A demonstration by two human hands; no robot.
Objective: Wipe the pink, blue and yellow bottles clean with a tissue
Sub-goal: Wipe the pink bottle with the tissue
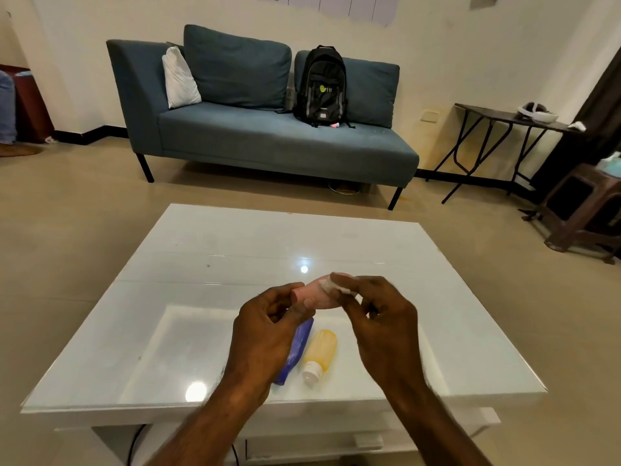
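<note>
My left hand (268,326) grips the pink bottle (314,294) by its near end and holds it above the white table (188,257). My right hand (376,317) pinches a small white tissue (331,284) against the bottle's upper side. Below my hands the blue bottle (299,348) lies on the table, partly hidden by my left hand. Right beside it lies the yellow bottle (321,349), its white cap (312,372) pointing toward me.
A blue sofa (268,139) with a black backpack (321,85) stands beyond the table. A dark folding table (504,117) and a brown stool (584,210) stand at the right. Bare floor surrounds the table.
</note>
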